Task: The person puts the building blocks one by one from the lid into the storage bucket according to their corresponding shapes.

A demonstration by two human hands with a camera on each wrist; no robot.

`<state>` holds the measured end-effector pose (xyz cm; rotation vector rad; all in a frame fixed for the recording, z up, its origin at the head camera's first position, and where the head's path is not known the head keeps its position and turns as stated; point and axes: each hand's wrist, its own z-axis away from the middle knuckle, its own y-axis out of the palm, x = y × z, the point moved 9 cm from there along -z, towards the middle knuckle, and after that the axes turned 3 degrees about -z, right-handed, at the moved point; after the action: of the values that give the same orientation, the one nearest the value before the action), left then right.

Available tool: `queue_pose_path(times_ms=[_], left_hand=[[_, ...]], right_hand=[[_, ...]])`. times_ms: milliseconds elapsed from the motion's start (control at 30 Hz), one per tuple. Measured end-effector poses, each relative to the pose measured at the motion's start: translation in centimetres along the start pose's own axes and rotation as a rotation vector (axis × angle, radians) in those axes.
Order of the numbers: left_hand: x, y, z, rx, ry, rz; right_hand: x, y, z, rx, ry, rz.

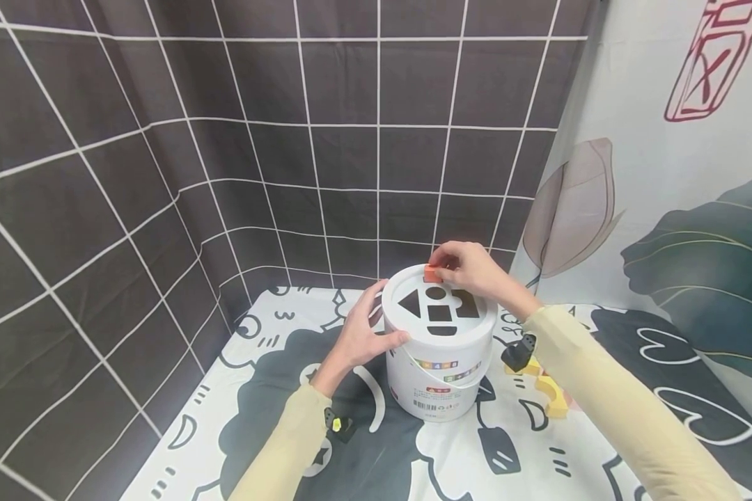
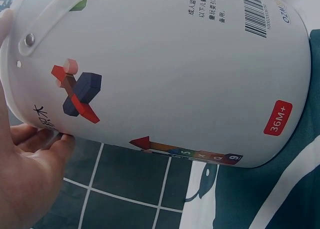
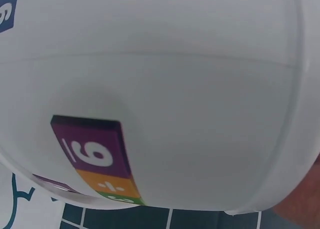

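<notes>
Cream sleeve nearest; orange block pinched between right fingers, left fingers spread against bucket

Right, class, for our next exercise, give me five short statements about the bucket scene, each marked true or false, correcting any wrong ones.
1. The right grip pinches an orange block. True.
2. The white bucket lies on its side. False: it stands upright.
3. The lid has a triangular hole. True.
4. Yellow blocks lie on the cloth. True.
5. The left grip holds a yellow block. False: it touches the bucket.
</notes>
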<state>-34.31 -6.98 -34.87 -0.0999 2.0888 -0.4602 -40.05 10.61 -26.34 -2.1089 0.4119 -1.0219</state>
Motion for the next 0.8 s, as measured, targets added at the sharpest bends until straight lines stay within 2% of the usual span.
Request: queue_pose_path(times_ms=[167,400,800], left_hand=[[0.0,0.1,0.0,-0.001,0.006,0.0],[0.1,0.1,-0.1,-0.004,0.016,-0.006],[0.1,0.0,0.0,-0.008,0.021,-0.005]], right_hand=[[-0.1,0.0,0.2,-0.008,-0.005,0.004],[-0.9,-1.4,1.2,-0.086,-0.011,0.041],[-3.0,-4.7,6.1,-0.212,0.029,0.069]])
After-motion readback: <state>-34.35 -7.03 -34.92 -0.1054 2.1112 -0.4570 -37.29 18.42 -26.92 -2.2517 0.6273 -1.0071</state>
